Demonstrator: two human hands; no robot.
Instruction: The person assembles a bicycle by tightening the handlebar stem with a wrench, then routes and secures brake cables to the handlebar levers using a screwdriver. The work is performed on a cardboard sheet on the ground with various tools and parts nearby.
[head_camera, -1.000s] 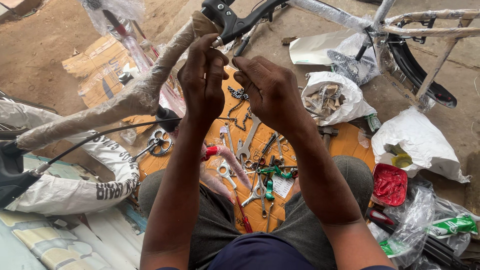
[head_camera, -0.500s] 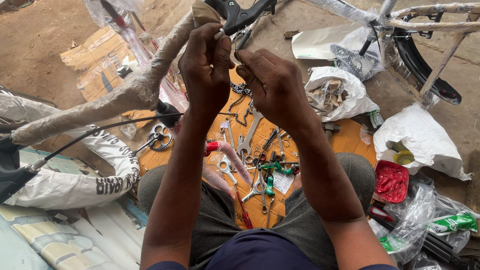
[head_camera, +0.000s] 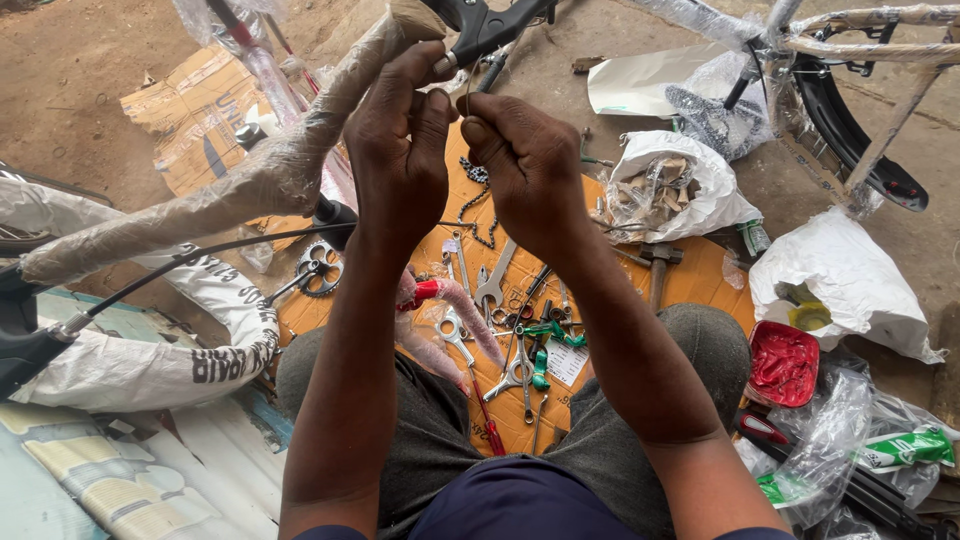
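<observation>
Since half a second ago my hands have drifted slightly lower and right in the frame; the black brake lever (head_camera: 490, 25) now sits clear above the fingertips instead of behind them. Grip itself looks unchanged.

My left hand (head_camera: 400, 150) and right hand (head_camera: 525, 165) are up at top centre, close together, fingertips nearly touching. Both are pinched shut on a thin cable (head_camera: 468, 92) running up toward the lever. So the work is fine positioning at the lever end, not tool use; nothing from the spread below is in hand.

The lever sits at the top edge on the plastic-wrapped handlebar (head_camera: 270, 175), which slants down to the left edge.

Below my wrists: orange mat (head_camera: 700, 280) with spanners (head_camera: 493, 285), a chain (head_camera: 480, 225), a hammer (head_camera: 655, 262), and a chainring (head_camera: 318, 268) at its left edge. White bag of parts (head_camera: 665, 190) is upper right of centre, red tub (head_camera: 782, 362) at right.

Hard to make out:
- cable end is hidden between my fingertips
- can't tell if it is seated in the lever
- lever is cut off by the top edge
- wrapped bike frame (head_camera: 850, 120) at upper right is only partly in view
</observation>
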